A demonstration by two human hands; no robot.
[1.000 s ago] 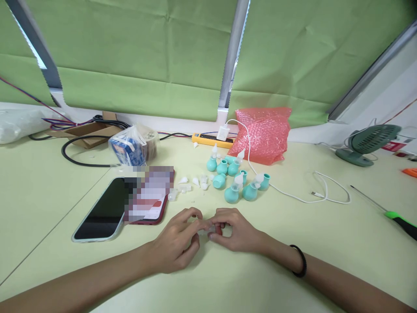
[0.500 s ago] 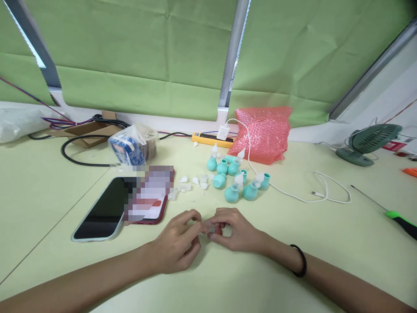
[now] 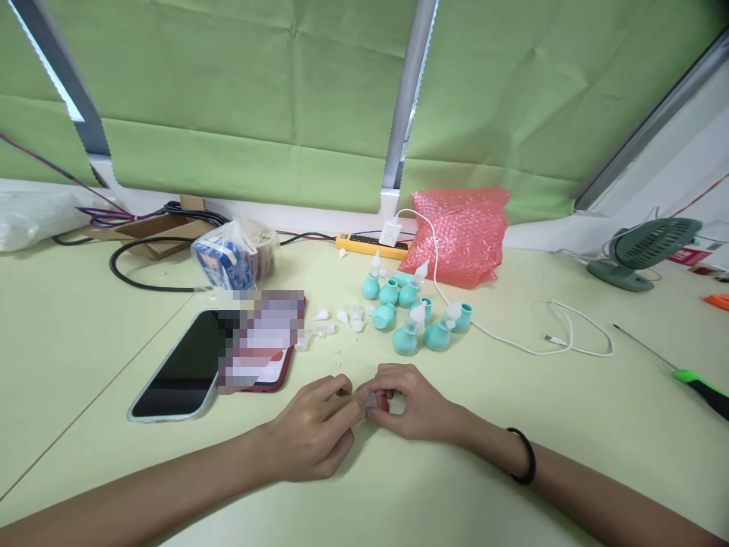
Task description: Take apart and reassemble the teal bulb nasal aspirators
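Handling: left hand (image 3: 316, 429) and right hand (image 3: 413, 403) seem to work a clear part (image 3: 372, 400) on the near side of the teal bulbs (image 3: 405, 339)
Fingers: right ones appear clamped on the part; left ones curl beside it, grip unclear
Next move: likely calls for a steady right pinch
Left shift: slightly nearer, hiding more of the part than a second ago
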